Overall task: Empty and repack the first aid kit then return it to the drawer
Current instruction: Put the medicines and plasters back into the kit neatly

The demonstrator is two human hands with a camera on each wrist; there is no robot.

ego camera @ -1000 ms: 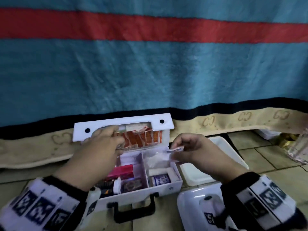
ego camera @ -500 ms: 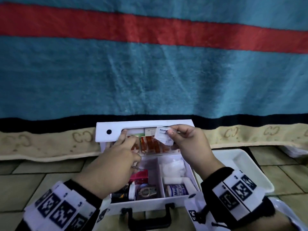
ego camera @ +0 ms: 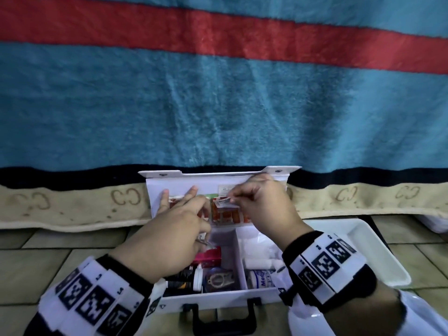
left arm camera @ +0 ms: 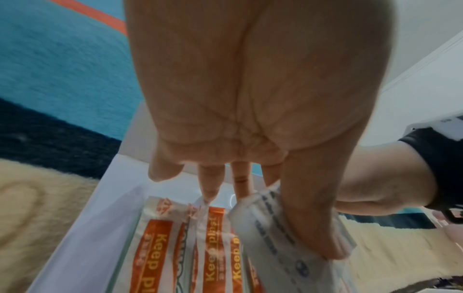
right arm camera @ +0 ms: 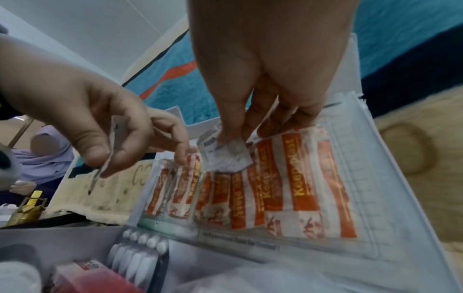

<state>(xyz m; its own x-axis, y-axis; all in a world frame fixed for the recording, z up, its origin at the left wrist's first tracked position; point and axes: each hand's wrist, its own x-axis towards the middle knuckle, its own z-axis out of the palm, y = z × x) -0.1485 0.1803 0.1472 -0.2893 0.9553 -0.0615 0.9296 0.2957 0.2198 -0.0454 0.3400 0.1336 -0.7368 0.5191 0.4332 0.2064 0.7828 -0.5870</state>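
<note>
Kit [ego camera: 219, 295], white plastic case, open on tiled floor [ego camera: 34, 263] at foot of blue-and-red blanket [ego camera: 218, 105]; lid [ego camera: 155, 190] upright at far side, black handle [ego camera: 224, 318] at near edge. Clear pocket inside lid holds row of orange-and-white plasters [right arm camera: 298, 178]. Right hand [ego camera: 264, 207] over lid pocket, thumb and fingertips pinched on small white sachet [right arm camera: 224, 153] with blue print, sachet touching top edge of plasters. Left hand [ego camera: 169, 234] just left of it: forefingers straight, tips on pocket's left end; thumb and a curled finger clamp a thin flat packet [right arm camera: 112, 138] edge-on. Tray compartments: red box [ego camera: 211, 254] and dark tubes [ego camera: 184, 280] left, metal clipper [ego camera: 219, 280] middle, white gauze [ego camera: 257, 243] and bandage roll [ego camera: 263, 278] right. White tray [ego camera: 378, 253] just right of kit
</note>
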